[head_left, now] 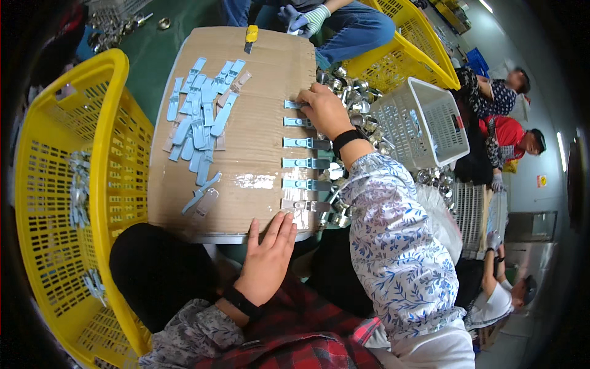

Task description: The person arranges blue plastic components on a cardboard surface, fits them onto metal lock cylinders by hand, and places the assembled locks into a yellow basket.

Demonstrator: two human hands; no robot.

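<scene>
My left hand (269, 257) lies with its fingers stretched out on the front edge of a brown cardboard sheet (239, 154). Along the sheet's right side runs a column of light blue plastic strips (298, 163), with dark pieces at several of their right ends. A clear strip (301, 205) is nearest me. At the far end of this column, my right hand (329, 112) has its fingers closed on the right end of the top blue strip (292, 104); its fingertips are partly hidden. A loose pile of similar blue strips (198, 126), mixed with clear ones, covers the sheet's left half.
A yellow utility knife (251, 37) lies at the far edge. Shiny metal cup-shaped parts (362, 101) heap beside the sheet, near a white basket (424, 123). Yellow crates stand left (104, 184) and far right (409, 52). A gloved person (313, 21) sits opposite; others work at right.
</scene>
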